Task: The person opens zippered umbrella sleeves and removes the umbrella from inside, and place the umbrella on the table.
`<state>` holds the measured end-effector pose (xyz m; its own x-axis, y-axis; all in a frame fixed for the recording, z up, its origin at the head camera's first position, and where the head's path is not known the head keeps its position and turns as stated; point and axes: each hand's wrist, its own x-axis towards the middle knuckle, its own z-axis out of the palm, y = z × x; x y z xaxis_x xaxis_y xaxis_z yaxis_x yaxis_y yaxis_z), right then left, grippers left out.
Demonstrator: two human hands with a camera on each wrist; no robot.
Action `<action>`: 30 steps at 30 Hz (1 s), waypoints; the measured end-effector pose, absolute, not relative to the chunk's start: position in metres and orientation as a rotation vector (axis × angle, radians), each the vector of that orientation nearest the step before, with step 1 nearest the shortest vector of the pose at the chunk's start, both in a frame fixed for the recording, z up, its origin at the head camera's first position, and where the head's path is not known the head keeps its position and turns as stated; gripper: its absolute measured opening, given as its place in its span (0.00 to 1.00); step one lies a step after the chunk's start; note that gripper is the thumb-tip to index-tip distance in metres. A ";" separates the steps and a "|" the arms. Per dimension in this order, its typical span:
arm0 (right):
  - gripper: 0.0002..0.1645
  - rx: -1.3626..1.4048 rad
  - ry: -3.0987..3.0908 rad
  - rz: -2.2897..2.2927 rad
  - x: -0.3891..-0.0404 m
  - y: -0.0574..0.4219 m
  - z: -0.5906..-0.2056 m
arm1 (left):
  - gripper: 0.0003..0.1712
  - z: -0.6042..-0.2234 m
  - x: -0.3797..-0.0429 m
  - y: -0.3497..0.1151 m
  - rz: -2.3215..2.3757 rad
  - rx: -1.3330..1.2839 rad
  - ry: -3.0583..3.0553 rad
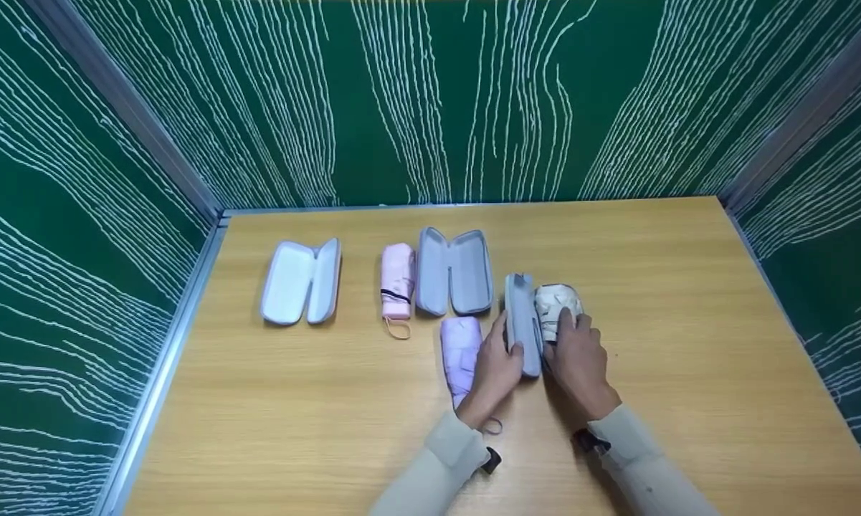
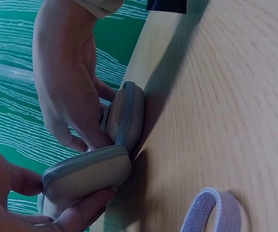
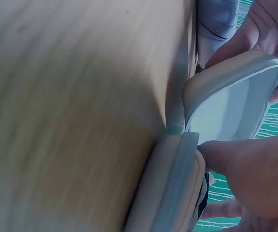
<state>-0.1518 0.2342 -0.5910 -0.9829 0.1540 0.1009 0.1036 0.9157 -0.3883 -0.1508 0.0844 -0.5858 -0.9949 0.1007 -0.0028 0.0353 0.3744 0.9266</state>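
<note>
My left hand (image 1: 498, 365) pinches one half of an open grey hard-shell case (image 1: 522, 330), tilting it up off the table. Its hollow inner side (image 3: 226, 113) shows in the right wrist view. In the other half lies a beige folding umbrella (image 1: 558, 297), and my right hand (image 1: 581, 358) holds it, fingers over its top and thumb by the case's middle. That half (image 2: 135, 116) rests on the table, partly hidden by the hand. Beside my left hand lies a purple folding umbrella (image 1: 461, 351), its wrist strap (image 2: 216, 208) showing in the left wrist view.
A second grey case (image 1: 469, 279) lies open behind the purple umbrella. A pink folding umbrella (image 1: 398, 276) with a loop is next to it. Farther left, a case with a pale lining (image 1: 287, 283) lies open. Green walls with white lines enclose the wooden table (image 1: 294, 430).
</note>
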 end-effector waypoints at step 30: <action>0.34 -0.169 -2.944 0.539 -0.152 0.233 -0.591 | 0.36 -0.589 -0.147 0.082 1.729 0.208 2.553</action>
<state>-0.1523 0.2327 -0.5909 -0.9834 0.1357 0.1202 0.0843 0.9293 -0.3596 -0.1469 0.0816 -0.5893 -0.9896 0.1398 0.0324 0.0820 0.3655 0.9272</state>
